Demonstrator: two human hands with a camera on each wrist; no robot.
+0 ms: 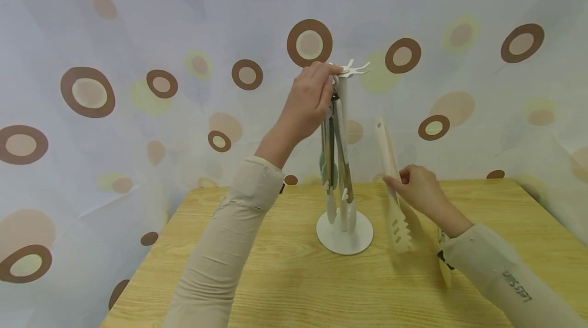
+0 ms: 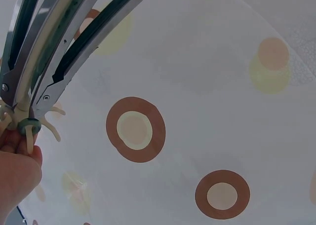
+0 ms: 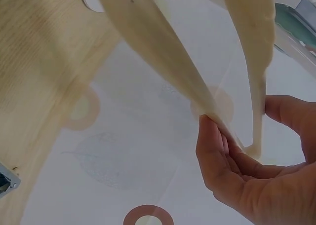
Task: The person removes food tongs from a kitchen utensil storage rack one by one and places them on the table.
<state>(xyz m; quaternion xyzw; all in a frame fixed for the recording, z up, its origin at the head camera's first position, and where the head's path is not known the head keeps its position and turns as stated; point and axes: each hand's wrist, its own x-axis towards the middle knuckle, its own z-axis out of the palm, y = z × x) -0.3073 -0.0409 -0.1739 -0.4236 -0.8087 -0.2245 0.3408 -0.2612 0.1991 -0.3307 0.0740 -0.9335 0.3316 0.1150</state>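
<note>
A white utensil stand point(image 1: 345, 244) with a round base and hooks at its top stands upright on the table. My left hand point(image 1: 312, 92) grips the stand's top by the hooks point(image 2: 51, 128). Several metal tongs point(image 1: 341, 136) with dark handle strips hang from it, some with pale tips and some with green. To the right of the stand, my right hand point(image 1: 420, 190) pinches cream plastic tongs point(image 3: 153, 42) between thumb and fingers. Their slotted, toothed end points down in the head view. In the right wrist view the two arms spread apart from their joined end.
Another pair of tongs point(image 1: 444, 270) lies on the wooden table point(image 1: 275, 277), partly hidden by the right sleeve. Behind the table hangs a pale backdrop point(image 1: 184, 27) with brown rings and dots.
</note>
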